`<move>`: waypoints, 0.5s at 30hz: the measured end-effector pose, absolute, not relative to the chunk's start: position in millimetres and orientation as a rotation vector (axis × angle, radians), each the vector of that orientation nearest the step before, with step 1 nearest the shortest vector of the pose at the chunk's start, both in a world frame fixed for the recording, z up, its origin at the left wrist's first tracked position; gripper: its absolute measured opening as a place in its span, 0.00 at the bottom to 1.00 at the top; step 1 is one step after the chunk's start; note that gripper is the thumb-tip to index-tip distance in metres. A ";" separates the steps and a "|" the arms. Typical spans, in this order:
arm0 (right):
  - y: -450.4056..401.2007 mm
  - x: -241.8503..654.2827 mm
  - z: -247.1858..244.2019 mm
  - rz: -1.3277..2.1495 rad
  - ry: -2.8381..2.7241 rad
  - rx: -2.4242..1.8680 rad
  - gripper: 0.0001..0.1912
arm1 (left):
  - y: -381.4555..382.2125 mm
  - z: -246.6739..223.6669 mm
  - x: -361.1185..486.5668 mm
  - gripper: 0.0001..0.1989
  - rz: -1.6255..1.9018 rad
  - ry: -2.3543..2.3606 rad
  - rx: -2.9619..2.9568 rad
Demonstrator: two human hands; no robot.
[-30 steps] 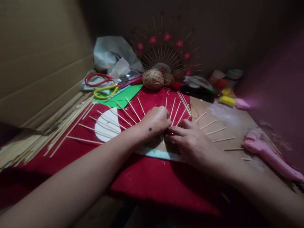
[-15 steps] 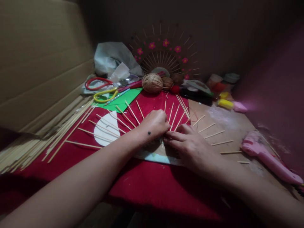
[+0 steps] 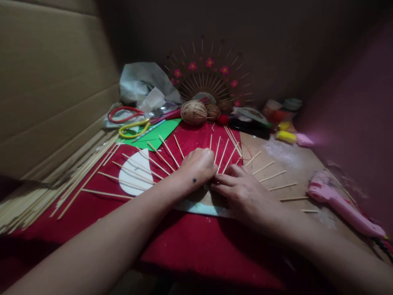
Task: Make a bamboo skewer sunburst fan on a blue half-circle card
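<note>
Thin wooden sticks [image 3: 168, 150] fan out around a half-round base with a pale blue-white lower edge [image 3: 204, 207], on a red cloth [image 3: 190, 241]. My left hand [image 3: 199, 164] is closed over the middle of the fan, its fingertips turned down and hidden. Right beside it, my right hand [image 3: 242, 188] rests on the base with bent fingers close to the left fingertips, near the inner stick ends. What lies between the fingers cannot be made out. A white paper piece [image 3: 135, 174] lies under the sticks at the left.
Loose sticks [image 3: 70, 180] lie at the left by a cardboard wall [image 3: 55, 82]. Behind are scissors [image 3: 135, 128], green paper [image 3: 162, 133], a twine ball [image 3: 194, 112] and a flowered stick fan [image 3: 202, 69]. A pink glue gun [image 3: 344, 207] lies at the right.
The camera view has shifted slightly, so the background objects sit a little lower and further left. Both hands stay at the middle of the fan, nearly unchanged.
</note>
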State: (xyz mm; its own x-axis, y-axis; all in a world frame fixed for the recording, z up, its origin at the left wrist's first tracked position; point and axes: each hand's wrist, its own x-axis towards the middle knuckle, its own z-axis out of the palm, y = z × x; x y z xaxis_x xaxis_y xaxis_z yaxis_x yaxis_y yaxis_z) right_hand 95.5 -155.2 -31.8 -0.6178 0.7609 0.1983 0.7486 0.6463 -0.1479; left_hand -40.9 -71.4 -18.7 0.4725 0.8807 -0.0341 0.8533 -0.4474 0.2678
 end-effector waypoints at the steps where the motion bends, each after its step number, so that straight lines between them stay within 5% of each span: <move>1: -154.8 95.5 -32.1 0.080 -2.618 -1.228 0.06 | -71.2 -19.5 -41.0 0.11 0.179 1.494 2.467; 15: -156.9 94.9 -25.1 0.123 -2.520 -1.197 0.16 | -51.1 -22.1 -60.5 0.09 0.664 1.475 2.379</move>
